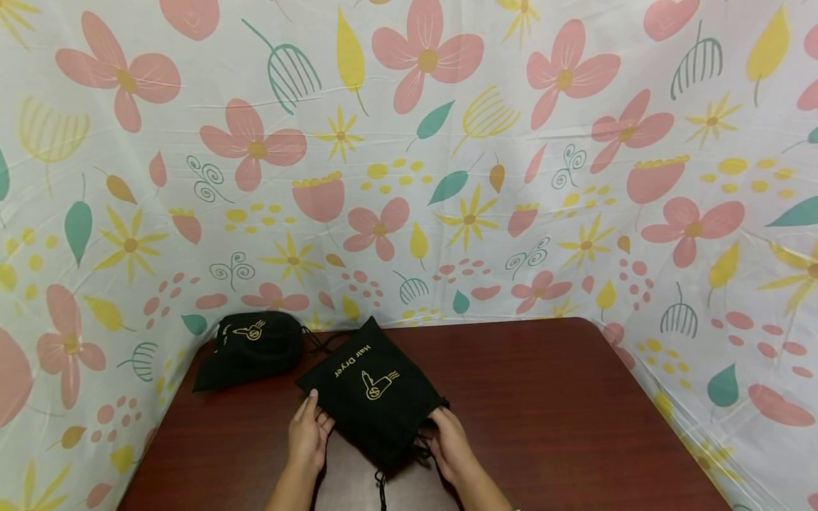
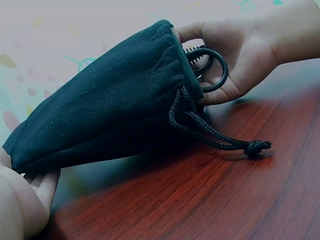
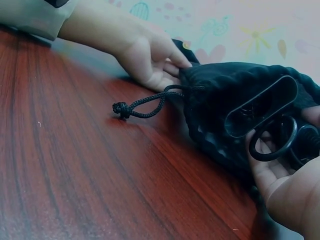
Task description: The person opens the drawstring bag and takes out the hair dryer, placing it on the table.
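Note:
A black drawstring bag [image 1: 399, 415] with gold "Hair Dryer" lettering and a dryer picture lies tilted between both hands. My left hand [image 1: 308, 436] holds its closed corner, thumb above and fingers beneath. At the gathered mouth, my right hand [image 1: 450, 447] grips what looks like a hair dryer, mostly hidden by the bag. Its black hanging ring [image 2: 225, 75] and a ribbed cord sleeve [image 2: 196, 52] stick out of the opening. Beside the ring in the right wrist view, a flat oval nozzle [image 3: 292, 92] shows inside the mouth. A knotted drawstring [image 2: 255, 148] hangs from the bag.
A second black bag [image 1: 271, 358] with a similar gold picture lies full at the table's back left, its cords trailing toward the first bag. The dark red wooden table [image 1: 543, 411] meets a flower-printed cloth [image 1: 486, 156] behind and at the sides.

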### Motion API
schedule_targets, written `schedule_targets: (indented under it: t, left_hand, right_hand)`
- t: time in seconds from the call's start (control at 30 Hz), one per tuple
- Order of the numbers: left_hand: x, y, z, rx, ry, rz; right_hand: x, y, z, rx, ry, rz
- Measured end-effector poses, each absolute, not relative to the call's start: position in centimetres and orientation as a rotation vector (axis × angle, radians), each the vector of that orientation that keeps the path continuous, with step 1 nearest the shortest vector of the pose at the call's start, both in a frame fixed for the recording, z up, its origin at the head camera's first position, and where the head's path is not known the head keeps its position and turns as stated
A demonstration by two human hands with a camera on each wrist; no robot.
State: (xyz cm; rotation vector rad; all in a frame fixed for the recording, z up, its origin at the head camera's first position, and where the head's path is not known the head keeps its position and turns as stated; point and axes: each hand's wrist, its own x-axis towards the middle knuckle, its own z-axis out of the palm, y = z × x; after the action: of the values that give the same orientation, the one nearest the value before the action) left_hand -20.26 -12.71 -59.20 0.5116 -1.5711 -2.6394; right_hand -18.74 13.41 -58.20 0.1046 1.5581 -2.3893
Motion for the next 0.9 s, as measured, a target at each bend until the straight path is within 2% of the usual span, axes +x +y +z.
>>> schedule_targets:
  t: [0.9]
  left_hand:
    - [-20.33, -12.76, -59.53, 0.54, -1.518, -2.648]
  right_hand:
    - [-18.63, 14.37, -57.93, 0.075, 1.55, -2.361]
